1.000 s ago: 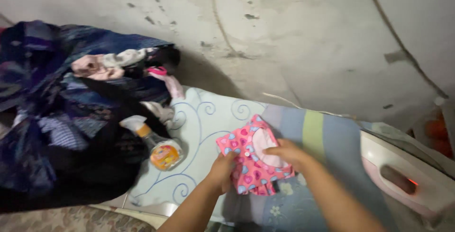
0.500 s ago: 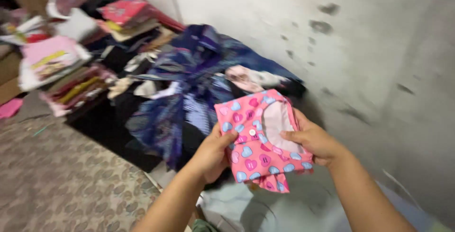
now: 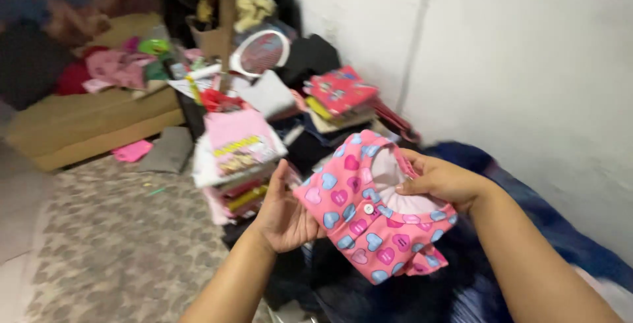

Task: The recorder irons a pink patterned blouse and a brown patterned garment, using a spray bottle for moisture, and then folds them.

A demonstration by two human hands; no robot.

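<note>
Our left hand (image 3: 285,214) is cupped partly open, palm against the left edge of the folded pink garment (image 3: 369,214), fingers pointing up along it; our right hand (image 3: 443,181) is closed over the garment's upper right edge, thumb on top and fingers curled at the pale inner collar; the garment, patterned with pink and blue hearts, is held between both hands in the air near the centre of the view, tilted down toward 5 o'clock; a dark blue heap of cloth (image 3: 527,231) lies beneath it, toward 4 o'clock; a stack of folded clothes (image 3: 237,158) stands at 10 o'clock, just beyond our left hand; a second folded pile with a red top piece (image 3: 339,92) sits at 12 o'clock against the white wall (image 3: 527,66); a patterned mat (image 3: 112,244) covers the floor at 8 o'clock.
</note>
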